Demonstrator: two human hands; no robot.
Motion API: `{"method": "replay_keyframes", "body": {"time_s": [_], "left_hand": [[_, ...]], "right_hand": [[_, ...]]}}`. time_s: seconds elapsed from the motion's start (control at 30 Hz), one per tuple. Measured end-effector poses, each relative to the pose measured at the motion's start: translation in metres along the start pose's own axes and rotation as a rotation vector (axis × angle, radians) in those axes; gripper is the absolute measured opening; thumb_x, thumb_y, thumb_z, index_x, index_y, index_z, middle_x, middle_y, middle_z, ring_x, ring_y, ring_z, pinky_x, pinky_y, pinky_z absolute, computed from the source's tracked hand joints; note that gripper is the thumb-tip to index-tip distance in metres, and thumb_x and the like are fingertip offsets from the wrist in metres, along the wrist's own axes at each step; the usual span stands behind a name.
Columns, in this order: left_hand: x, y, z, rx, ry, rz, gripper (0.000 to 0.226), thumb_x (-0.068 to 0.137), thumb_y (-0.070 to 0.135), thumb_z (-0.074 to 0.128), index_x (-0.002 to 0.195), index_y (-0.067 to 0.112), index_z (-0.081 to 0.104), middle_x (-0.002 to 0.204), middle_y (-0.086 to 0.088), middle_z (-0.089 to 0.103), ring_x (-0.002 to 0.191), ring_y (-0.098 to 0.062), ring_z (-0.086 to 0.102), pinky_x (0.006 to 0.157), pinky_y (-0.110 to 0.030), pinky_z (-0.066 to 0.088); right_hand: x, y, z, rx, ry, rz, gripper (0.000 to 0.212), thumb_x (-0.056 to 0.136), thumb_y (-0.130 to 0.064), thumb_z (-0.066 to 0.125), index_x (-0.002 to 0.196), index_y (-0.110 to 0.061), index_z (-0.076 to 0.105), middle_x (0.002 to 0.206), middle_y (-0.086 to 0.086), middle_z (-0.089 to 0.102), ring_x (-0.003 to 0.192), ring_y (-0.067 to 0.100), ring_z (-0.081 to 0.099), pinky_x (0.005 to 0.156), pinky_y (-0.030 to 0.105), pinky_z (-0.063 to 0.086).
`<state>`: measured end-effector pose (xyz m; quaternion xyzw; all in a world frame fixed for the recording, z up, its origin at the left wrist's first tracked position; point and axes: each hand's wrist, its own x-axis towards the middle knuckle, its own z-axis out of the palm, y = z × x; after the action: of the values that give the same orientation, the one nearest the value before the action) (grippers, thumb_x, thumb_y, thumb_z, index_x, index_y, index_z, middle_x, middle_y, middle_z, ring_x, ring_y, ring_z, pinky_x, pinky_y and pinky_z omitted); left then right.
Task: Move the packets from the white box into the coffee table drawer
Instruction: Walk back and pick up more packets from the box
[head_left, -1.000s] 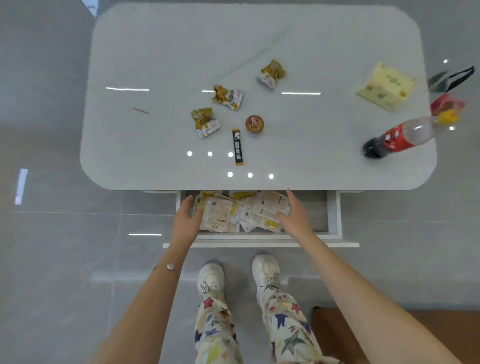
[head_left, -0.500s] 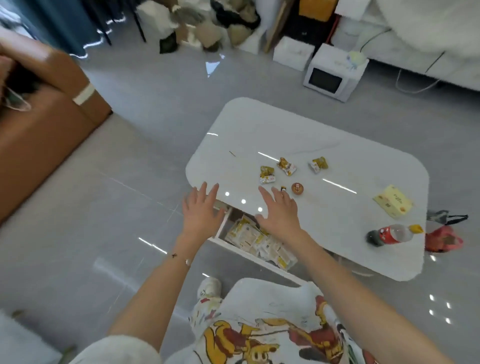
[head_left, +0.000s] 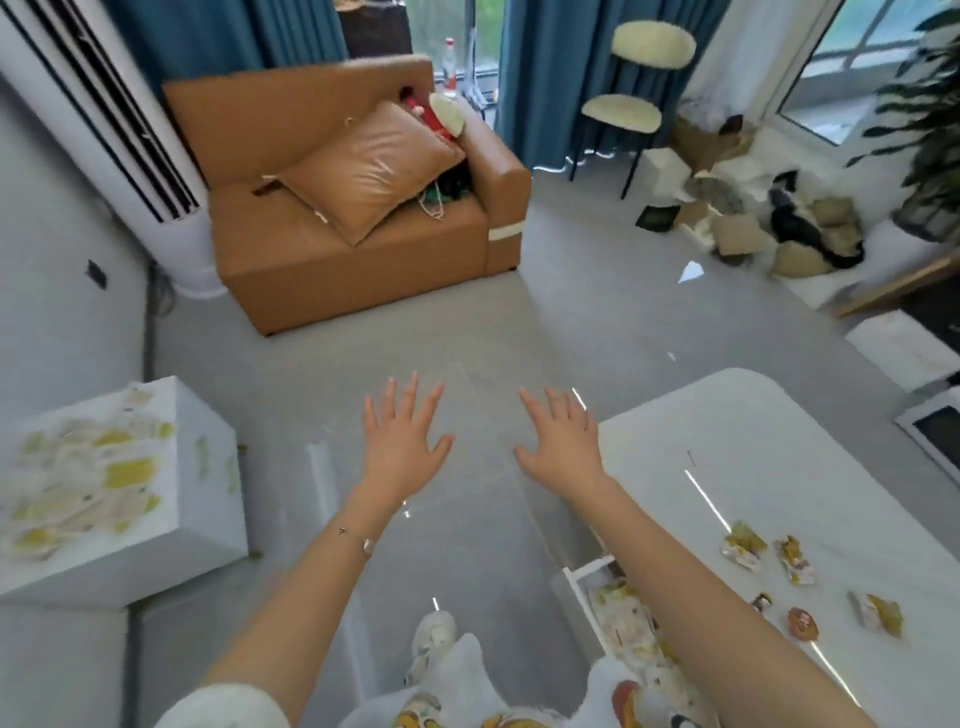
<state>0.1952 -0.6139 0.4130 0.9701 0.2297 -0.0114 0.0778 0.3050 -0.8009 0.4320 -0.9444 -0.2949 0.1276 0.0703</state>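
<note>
Packets (head_left: 104, 473) are lying in the white box (head_left: 197, 519) left of the left grip (head_left: 402, 441) and right grip (head_left: 563, 444), both splayed empty, probably inviting a two-handed scoop.

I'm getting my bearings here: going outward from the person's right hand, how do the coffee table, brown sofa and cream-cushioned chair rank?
1. The coffee table, its corner just right of the right hand.
2. The brown sofa, ahead on the left.
3. The cream-cushioned chair, far back by the curtains.
</note>
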Motion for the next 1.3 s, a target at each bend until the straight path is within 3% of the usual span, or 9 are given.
{"method": "replay_keyframes", "body": {"time_s": [0.23,0.5,0.8,0.93,1.3], "left_hand": [[0.006,-0.133,-0.024,0.031,0.036,-0.187,0.071,0.093,0.058,0.037,0.152,0.036,0.005,0.162,-0.003,-0.002,0.148,-0.031,-0.005,0.115,-0.052,-0.009],[0.000,-0.233,-0.029,0.002,0.037,-0.449,0.071,0.091,0.060,0.031,0.152,0.034,0.007,0.162,-0.003,0.000,0.148,-0.031,-0.003,0.117,-0.053,-0.004],[0.052,-0.292,-0.029,-0.023,0.045,-0.687,0.085,0.076,0.068,0.001,0.153,0.033,0.004,0.162,-0.003,-0.003,0.147,-0.030,-0.009,0.114,-0.053,-0.009],[0.081,-0.314,-0.035,-0.051,0.066,-0.847,0.078,0.083,0.067,0.010,0.152,0.034,0.002,0.162,-0.002,-0.005,0.147,-0.029,-0.010,0.114,-0.054,-0.009],[0.095,-0.352,-0.031,-0.149,0.075,-1.256,0.095,0.067,0.073,-0.009,0.152,0.034,0.002,0.161,-0.001,-0.008,0.147,-0.030,-0.011,0.115,-0.053,-0.009]], "right_hand": [[0.081,-0.126,0.011,-0.059,-0.024,-0.207,0.081,0.088,-0.051,0.052,0.153,-0.036,0.005,0.161,0.005,0.008,0.148,0.030,0.005,0.118,0.050,0.006],[0.154,-0.231,0.025,-0.086,-0.114,-0.392,0.083,0.088,-0.053,0.053,0.152,-0.038,0.002,0.161,0.003,0.005,0.148,0.029,0.002,0.119,0.050,0.005],[0.272,-0.302,0.031,-0.133,-0.161,-0.572,0.083,0.088,-0.053,0.054,0.152,-0.037,0.004,0.162,0.004,0.004,0.148,0.031,0.004,0.119,0.050,0.008],[0.327,-0.337,0.025,-0.181,-0.183,-0.690,0.083,0.088,-0.054,0.053,0.153,-0.037,0.003,0.162,0.005,0.004,0.148,0.031,0.005,0.119,0.050,0.009],[0.400,-0.472,0.042,-0.232,-0.346,-1.050,0.082,0.088,-0.052,0.054,0.153,-0.037,0.005,0.161,0.007,0.004,0.148,0.030,0.002,0.119,0.051,0.006]]}}
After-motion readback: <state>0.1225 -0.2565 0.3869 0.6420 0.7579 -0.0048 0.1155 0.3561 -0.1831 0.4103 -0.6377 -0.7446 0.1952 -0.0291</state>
